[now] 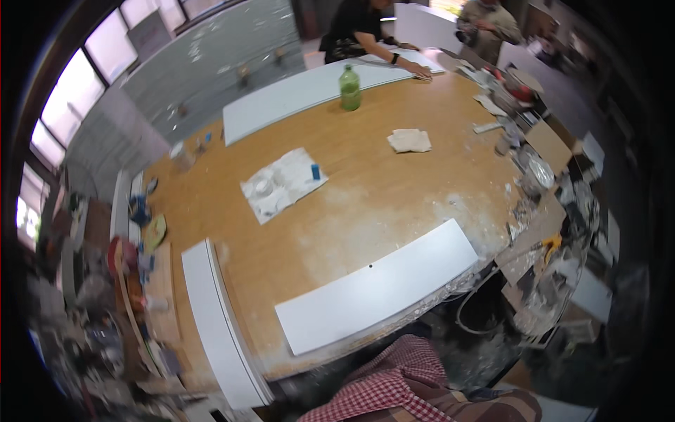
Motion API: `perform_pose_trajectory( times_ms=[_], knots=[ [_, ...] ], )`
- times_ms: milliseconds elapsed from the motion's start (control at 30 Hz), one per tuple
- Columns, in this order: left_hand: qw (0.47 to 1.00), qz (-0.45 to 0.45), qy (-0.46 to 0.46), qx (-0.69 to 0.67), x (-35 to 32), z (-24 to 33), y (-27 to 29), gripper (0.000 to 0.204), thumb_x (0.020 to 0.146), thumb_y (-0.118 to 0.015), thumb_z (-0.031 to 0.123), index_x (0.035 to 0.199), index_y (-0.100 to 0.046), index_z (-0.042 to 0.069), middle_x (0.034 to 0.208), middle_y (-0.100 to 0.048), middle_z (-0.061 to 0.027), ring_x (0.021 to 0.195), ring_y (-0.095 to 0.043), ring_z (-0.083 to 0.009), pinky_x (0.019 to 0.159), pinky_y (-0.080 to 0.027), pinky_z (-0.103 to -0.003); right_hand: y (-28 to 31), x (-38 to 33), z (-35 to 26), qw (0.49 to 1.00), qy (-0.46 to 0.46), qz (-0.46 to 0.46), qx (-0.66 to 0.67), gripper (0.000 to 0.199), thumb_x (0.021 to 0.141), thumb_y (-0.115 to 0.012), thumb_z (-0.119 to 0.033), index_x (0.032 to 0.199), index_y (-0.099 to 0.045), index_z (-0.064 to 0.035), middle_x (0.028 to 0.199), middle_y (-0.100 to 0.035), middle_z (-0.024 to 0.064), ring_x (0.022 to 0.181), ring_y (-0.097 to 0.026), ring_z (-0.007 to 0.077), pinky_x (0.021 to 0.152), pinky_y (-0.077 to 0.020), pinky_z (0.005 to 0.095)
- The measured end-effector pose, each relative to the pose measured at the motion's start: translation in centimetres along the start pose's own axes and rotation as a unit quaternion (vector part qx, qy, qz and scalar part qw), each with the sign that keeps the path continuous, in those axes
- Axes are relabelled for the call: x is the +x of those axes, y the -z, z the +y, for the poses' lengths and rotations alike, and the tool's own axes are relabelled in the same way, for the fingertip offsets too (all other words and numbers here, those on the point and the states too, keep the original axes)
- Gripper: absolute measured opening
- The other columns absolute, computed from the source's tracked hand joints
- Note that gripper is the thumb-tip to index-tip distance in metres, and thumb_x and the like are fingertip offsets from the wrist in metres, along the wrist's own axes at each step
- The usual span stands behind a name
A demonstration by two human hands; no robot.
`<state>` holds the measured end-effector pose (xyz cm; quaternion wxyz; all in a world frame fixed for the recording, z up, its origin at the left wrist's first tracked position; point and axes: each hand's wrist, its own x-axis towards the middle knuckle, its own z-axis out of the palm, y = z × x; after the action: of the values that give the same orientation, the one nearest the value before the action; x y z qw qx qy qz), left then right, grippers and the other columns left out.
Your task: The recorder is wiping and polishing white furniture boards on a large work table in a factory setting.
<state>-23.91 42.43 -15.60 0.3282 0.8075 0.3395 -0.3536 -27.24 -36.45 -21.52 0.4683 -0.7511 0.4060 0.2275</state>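
Neither of my hands shows in the head view. Red-and-white checked cloth and brown plaid cloth, apparently my clothing, fill the lower edge. Closest to me, a white panel with a small dark spot lies along the near edge of the wooden table. Left of it, a stack of long white panels reaches past the near edge. Mid-table, a white sheet bears a small white round container and a blue piece. A folded cream cloth lies to the right.
At the far edge, a co-worker rests hands on a long white panel; a green bottle stands before it. Another person is behind at right. Clutter lines the right side, including a yellow-handled tool. More tools crowd the left.
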Motion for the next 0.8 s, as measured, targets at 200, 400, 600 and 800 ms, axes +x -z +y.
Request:
perform_pose_trajectory(
  times_ms=[200,400,600,800],
  knots=[
    [0.984,0.01,-0.155,0.081,12.5,8.3,3.3,0.067,0.093,-0.067,0.048,0.144,-0.058,0.006,0.144,-0.059,-0.0165,0.135,-0.052,-0.0368,0.116,-0.033,-0.058,-9.5,4.1,1.1,0.993,0.015,0.059,0.105,0.03,0.1,-0.06,-0.019,0.124,-0.067,-0.0016,0.107,-0.074,0.0172,0.092,-0.073,0.0285,0.084,-0.0578,0.037],
    [0.967,-0.006,-0.234,0.101,17.2,11.4,4.6,0.066,0.096,-0.065,0.047,0.147,-0.054,0.007,0.148,-0.054,-0.0171,0.138,-0.048,-0.0385,0.118,-0.029,-0.06,-13.9,7.5,-1.4,0.99,0.029,0.076,0.116,0.031,0.099,-0.06,-0.018,0.124,-0.067,-0.0016,0.107,-0.075,0.0176,0.092,-0.073,0.029,0.084,-0.0577,0.0374],
    [0.953,-0.047,-0.283,0.095,20.0,13.6,2.9,0.065,0.098,-0.062,0.045,0.15,-0.051,0.008,0.151,-0.05,-0.0178,0.14,-0.045,-0.0403,0.119,-0.026,-0.063,-13.8,10.0,-3.9,0.992,0.03,0.092,0.082,0.031,0.099,-0.06,-0.018,0.125,-0.067,-0.0017,0.107,-0.075,0.018,0.092,-0.073,0.0294,0.085,-0.0576,0.0379],
    [0.944,-0.095,-0.307,0.071,19.9,12.1,-1.0,0.064,0.101,-0.06,0.044,0.153,-0.048,0.009,0.155,-0.046,-0.0185,0.143,-0.041,-0.0421,0.12,-0.022,-0.065,-11.5,10.9,-4.2,0.995,0.025,0.096,0.017,0.032,0.098,-0.059,-0.017,0.126,-0.067,-0.0017,0.108,-0.075,0.0185,0.092,-0.073,0.0298,0.085,-0.0576,0.0383]
  ],
)
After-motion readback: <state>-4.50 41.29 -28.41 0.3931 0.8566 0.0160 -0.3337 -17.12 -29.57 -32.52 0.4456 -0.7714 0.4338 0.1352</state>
